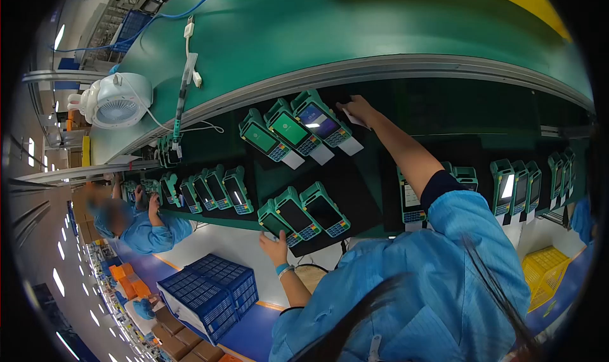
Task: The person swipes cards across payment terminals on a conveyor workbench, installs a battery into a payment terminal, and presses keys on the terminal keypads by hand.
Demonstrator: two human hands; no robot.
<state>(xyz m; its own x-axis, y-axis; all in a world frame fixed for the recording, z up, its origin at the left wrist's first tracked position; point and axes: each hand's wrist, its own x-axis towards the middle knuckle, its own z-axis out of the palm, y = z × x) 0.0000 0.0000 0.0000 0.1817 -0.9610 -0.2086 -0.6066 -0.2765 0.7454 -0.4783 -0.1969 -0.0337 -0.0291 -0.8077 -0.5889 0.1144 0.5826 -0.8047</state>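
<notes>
My right hand point(359, 111) reaches to the far side of the bench, its fingers closed on a white card point(353, 119). Just left of it stand three green payment terminals with lit screens, the nearest being a terminal with a purple-blue screen point(318, 121). White cards stick out from the lower ends of two or more of these. Closer to my body, my left hand point(275, 249) is at the bottom end of a dark-screened payment terminal point(276, 222), thumb and finger apart. Two more terminals, one of them at the end point(327, 210), lie beside it.
More payment terminals point(216, 187) line the bench on the left, and others point(512, 184) on the right. A raised green shelf point(380, 26) with a metal edge runs behind, holding a small fan point(119, 105) and cables. A co-worker point(146, 226) sits left, near blue crates point(212, 292).
</notes>
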